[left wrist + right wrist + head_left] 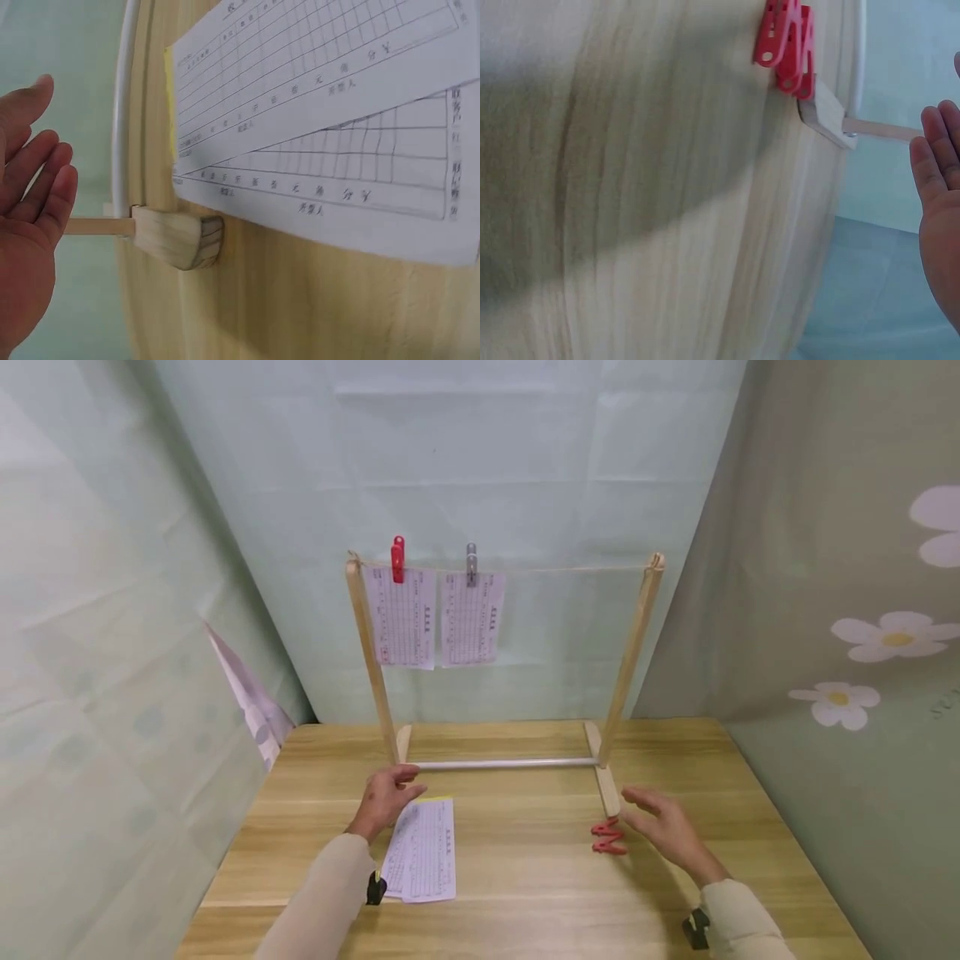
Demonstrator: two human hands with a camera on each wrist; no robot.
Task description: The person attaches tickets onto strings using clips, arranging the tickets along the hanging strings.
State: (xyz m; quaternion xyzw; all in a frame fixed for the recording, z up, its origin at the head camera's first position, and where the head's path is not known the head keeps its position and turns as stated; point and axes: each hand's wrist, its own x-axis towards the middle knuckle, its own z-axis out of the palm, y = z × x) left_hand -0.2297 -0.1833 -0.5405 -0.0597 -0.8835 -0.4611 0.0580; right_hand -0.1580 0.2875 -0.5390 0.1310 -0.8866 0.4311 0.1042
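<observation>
My left hand (384,797) hovers by the left foot of the wooden rack, its fingers loosely extended and holding nothing. Just below it lie two overlapping printed receipt slips (429,852) with a yellow top edge; they fill much of the left wrist view (315,120). On the right, my right hand (667,831) is held with fingers extended beside two red clothespins (608,837), apart from them. Those clothespins (786,45) lie near the rack's right foot (609,789). From the rack's string hang two slips, one under a red clip (398,560), one under a grey clip (472,565).
The rack has two wooden posts (630,668) joined low down by a white rod (506,763). Its string (570,569) runs between the post tops. Pale cloth walls (540,460) enclose the wood-grain table (517,877) at the back and sides.
</observation>
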